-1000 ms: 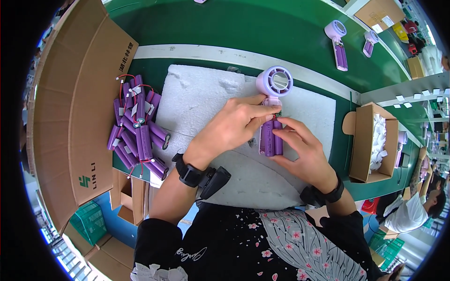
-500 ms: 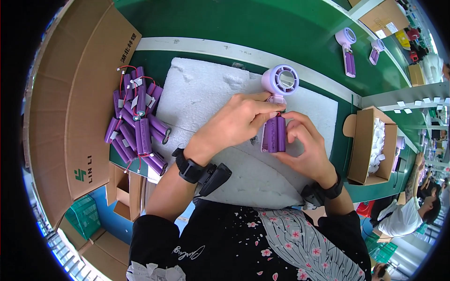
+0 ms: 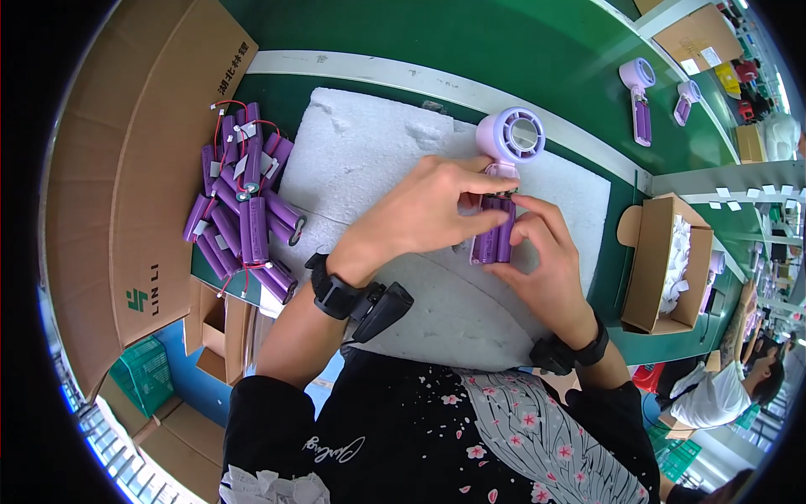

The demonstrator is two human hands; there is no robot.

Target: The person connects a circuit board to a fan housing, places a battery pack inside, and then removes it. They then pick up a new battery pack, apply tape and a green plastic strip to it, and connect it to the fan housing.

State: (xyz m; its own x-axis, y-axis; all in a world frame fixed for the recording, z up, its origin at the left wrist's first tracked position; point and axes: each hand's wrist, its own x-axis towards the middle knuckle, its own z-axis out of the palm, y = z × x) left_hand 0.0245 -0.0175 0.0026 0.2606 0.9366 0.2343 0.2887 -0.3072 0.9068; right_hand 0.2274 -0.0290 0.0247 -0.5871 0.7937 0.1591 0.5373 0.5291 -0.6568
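A carton (image 3: 168,176) stood at the far left, and just right of it lay a loose pile of purple batteries (image 3: 254,227) with red leads and white plugs. To their right a white foam sheet (image 3: 369,139) covered part of the green bench (image 3: 420,29). Above the sheet, the left hand (image 3: 428,206) reached in with its grip partly open around the fan (image 3: 512,136): forefinger laid across the neck, thumb apart from it and touching the purple cells (image 3: 494,245) in the open handle. The fan was over the right part of the sheet, its round head at the far end, its handle pointing near; whether it rested on the foam could not be told. The right hand (image 3: 550,260) grasped the handle from the right in a wide curve, forefinger at the cells' far end, thumb at their near end, with a gap between the two digits. How hard either hand pressed could not be told. Farther right stood an open box (image 3: 636,273) of white pieces (image 3: 676,273), and beyond it two other fans (image 3: 639,76) lay on the far bench.
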